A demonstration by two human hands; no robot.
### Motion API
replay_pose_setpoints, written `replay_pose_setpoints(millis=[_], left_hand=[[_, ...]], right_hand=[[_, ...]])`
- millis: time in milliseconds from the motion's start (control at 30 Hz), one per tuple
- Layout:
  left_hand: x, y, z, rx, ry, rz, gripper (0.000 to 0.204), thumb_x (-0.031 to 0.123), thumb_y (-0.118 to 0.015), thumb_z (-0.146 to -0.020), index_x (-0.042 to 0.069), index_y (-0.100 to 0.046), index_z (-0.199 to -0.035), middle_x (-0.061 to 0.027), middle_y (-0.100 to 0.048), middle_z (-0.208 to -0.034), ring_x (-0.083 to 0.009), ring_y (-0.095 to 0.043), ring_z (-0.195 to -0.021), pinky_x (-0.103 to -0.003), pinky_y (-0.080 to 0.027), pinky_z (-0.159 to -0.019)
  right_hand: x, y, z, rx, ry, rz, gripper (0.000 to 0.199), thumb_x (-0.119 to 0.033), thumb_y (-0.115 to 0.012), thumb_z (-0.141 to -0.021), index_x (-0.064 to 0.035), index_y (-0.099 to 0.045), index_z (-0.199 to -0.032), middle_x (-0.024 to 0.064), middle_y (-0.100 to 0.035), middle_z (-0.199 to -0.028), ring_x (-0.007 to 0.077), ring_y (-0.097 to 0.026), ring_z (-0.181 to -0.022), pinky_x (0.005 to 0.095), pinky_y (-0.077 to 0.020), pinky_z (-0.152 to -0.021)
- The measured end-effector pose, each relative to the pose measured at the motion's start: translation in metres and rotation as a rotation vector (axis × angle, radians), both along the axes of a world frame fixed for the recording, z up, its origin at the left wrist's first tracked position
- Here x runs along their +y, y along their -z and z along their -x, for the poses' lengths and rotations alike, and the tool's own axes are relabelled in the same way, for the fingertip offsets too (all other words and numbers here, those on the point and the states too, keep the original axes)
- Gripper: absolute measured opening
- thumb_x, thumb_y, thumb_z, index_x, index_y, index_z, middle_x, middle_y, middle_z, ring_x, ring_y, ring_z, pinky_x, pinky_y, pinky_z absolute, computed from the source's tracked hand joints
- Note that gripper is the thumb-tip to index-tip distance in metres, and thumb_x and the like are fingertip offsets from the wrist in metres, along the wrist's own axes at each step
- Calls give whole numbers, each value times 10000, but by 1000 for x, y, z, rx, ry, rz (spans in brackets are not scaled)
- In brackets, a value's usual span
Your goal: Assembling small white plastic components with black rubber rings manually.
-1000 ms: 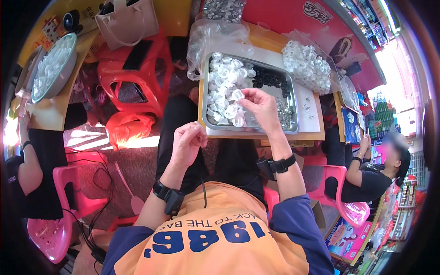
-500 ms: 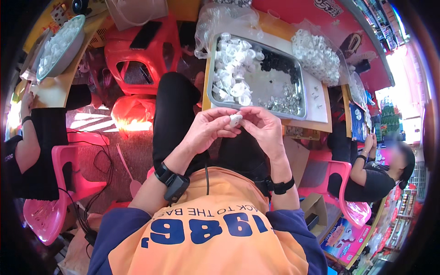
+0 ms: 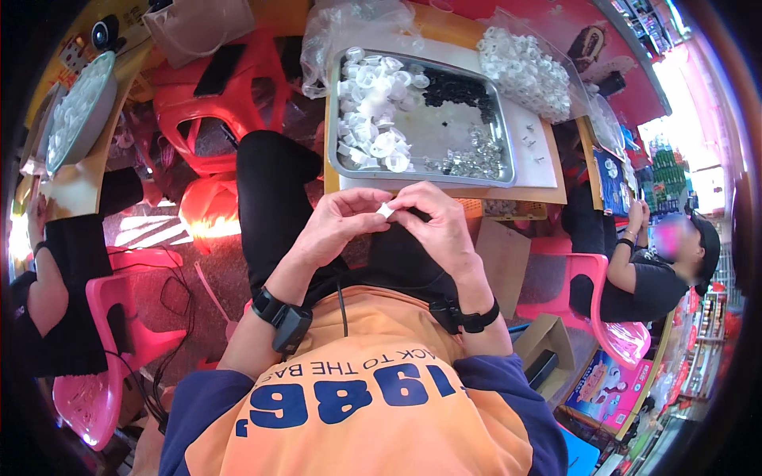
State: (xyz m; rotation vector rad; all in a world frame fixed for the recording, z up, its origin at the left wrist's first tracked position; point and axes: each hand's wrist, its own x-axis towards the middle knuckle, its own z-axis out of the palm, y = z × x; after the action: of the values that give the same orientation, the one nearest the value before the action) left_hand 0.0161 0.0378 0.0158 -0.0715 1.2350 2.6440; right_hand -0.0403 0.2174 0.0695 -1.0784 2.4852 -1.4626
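Observation:
Between the fingertips of both hands is a small white plastic part (image 3: 386, 211); fingers cover most of it. My left hand (image 3: 337, 224) pinches it from the left, my right hand (image 3: 435, 226) from the right. Both are held above my lap, just short of a shallow metal tray (image 3: 432, 141). In that tray, white and clear plastic caps (image 3: 373, 107) lie heaped on the left. Small black pieces (image 3: 456, 90) fill the far right part, and shiny metal bits (image 3: 476, 152) are scattered at the near right.
Right of the tray is a clear bag of white parts (image 3: 528, 71); a crumpled clear bag (image 3: 349, 40) lies behind it. A red stool (image 3: 214, 99) with a dark phone (image 3: 221, 70) stands left. One co-worker (image 3: 651, 278) sits right, another (image 3: 51, 293) left near a bowl (image 3: 83, 111).
The white part has turned between my fingers and shows less of itself. Both hands still pinch it. The whole view has shifted slightly, with the tray now farther left.

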Motion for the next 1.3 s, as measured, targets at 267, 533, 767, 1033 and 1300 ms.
replay_pose_setpoints(millis=[267,533,767,1033,1300], left_hand=[[-2,3,0,-27,6,0,240,45,-682,-845,-30,-630,-1067,-121,-653,-1015,-223,-665,-953,-301,-547,-842],[-1,-5,-1,-64,57,-48,221,12,-659,-846,-22,-627,-1062,-111,-649,-1009,-251,-660,-984,-329,-545,-865],[-7,-1,1,-41,42,-24,250,103,-709,-827,14,-646,-1052,-85,-657,-1018,-260,-663,-988,-336,-554,-853],[-8,-8,0,-61,25,-139,222,76,-590,-904,-15,-612,-1106,-139,-649,-1064,-275,-654,-1012,-336,-560,-850],[-7,-3,-4,-36,84,-247,210,113,-532,-951,-24,-588,-1099,-139,-634,-1089,-286,-645,-1028,-329,-544,-876]], right_hand=[[33,-9,36,-180,206,-36,148,-64,-680,-811,-23,-684,-953,90,-667,-890,167,-640,-820,267,-493,-739],[62,-1,116,85,396,-470,189,-168,-674,-810,-29,-689,-937,148,-658,-909,254,-643,-830,348,-499,-779],[55,22,134,166,330,-604,175,-164,-681,-786,-50,-700,-917,142,-630,-854,296,-630,-847,381,-489,-786],[54,10,132,-49,439,-372,130,-157,-677,-831,-54,-702,-906,83,-661,-831,164,-631,-715,297,-491,-650],[24,-5,65,-802,186,378,133,-51,-592,-913,9,-631,-1025,114,-683,-920,165,-668,-754,239,-552,-657]])
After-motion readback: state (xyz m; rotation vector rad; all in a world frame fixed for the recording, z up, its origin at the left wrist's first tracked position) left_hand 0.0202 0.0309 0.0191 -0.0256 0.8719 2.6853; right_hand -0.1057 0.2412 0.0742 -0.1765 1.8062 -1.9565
